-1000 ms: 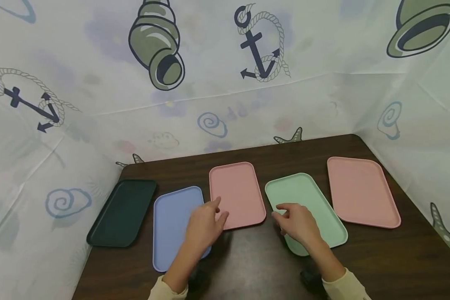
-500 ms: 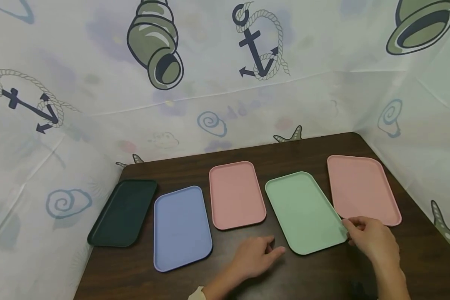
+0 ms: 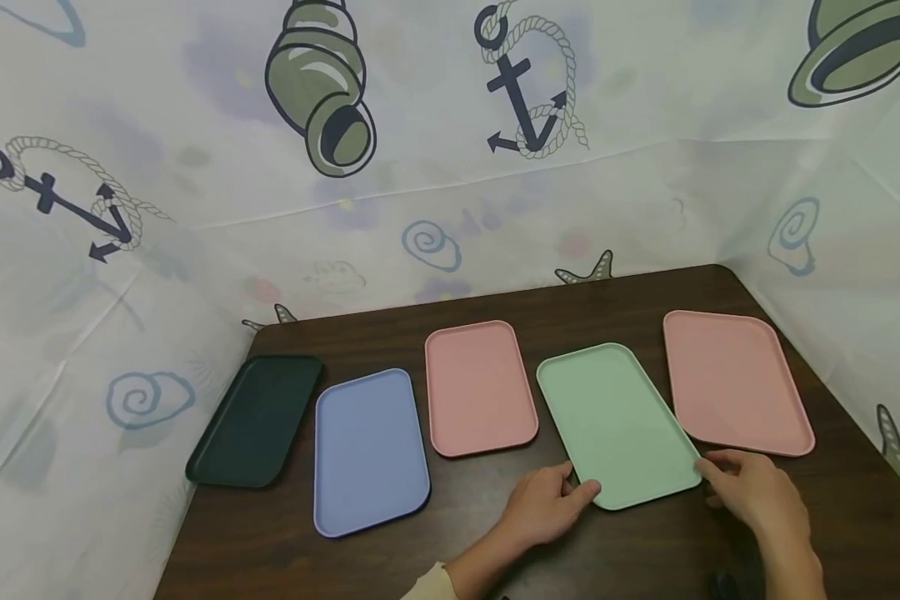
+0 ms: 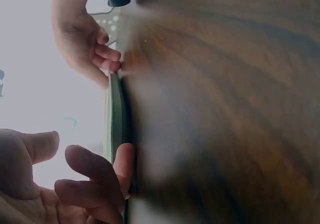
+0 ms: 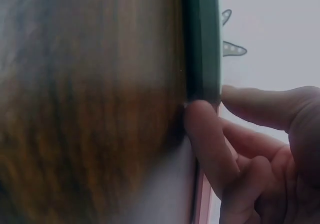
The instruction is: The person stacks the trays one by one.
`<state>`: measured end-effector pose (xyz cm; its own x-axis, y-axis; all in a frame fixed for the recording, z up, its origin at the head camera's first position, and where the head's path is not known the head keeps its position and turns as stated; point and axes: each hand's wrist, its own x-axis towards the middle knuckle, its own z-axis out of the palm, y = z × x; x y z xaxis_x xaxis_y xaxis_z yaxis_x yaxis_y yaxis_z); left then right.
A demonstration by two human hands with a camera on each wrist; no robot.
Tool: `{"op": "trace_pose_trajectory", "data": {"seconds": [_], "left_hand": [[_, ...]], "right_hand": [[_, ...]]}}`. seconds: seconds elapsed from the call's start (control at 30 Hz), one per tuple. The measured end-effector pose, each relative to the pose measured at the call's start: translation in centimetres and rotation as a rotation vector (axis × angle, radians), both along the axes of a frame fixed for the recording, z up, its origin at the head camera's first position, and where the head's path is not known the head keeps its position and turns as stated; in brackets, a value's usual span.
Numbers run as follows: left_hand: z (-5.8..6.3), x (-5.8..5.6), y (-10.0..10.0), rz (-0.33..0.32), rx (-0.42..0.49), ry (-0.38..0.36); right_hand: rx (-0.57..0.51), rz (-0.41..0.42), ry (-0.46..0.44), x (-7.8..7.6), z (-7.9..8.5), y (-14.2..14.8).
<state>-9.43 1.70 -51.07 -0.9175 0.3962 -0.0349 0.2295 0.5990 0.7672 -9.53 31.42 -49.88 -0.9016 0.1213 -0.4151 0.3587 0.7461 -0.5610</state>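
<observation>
A pale green rectangular tray (image 3: 617, 425) lies slanted on the dark wooden table, right of the middle. At its near left corner is my left hand (image 3: 543, 504); in the left wrist view its fingers (image 4: 95, 166) are loosely bent along the tray's edge, with the thumb apart from them. My right hand (image 3: 761, 496) pinches the near right corner: the right wrist view has the thumb over the rim and a fingertip (image 5: 201, 115) low against the corner. The tray's underside is hidden.
Left of the green tray lie a pink tray (image 3: 482, 389), a blue tray (image 3: 372, 452) and a dark green tray (image 3: 257, 421). Another pink tray (image 3: 738, 383) is close on its right. A patterned cloth (image 3: 420, 192) hangs behind the table (image 3: 495, 575).
Both hands have moved right and nearer the front. My right hand has gone to the green tray's near right corner and my left has come to its near left corner. The trays have stayed put.
</observation>
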Motion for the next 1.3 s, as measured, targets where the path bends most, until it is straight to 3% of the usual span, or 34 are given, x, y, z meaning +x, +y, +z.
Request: {"op": "trace_pose_trajectory", "data": {"seconds": [0.3, 0.57, 0.73, 1.3], "left_hand": [[0.1, 0.3, 0.2, 0.072, 0.023, -0.001], [-0.4, 0.1, 0.3, 0.161, 0.072, -0.071], [-0.9, -0.1, 0.3, 0.213, 0.073, -0.067], [-1.8, -0.4, 0.1, 0.246, 0.137, -0.02]], "right_hand": [[-0.087, -0.005, 0.056, -0.2, -0.2, -0.7], [-0.158, -0.045, 0.058, 0.1, -0.6, -0.8], [-0.188, -0.046, 0.06, 0.0, -0.5, -0.8], [-0.343, -0.084, 0.03, 0.9, -0.5, -0.9]]}}
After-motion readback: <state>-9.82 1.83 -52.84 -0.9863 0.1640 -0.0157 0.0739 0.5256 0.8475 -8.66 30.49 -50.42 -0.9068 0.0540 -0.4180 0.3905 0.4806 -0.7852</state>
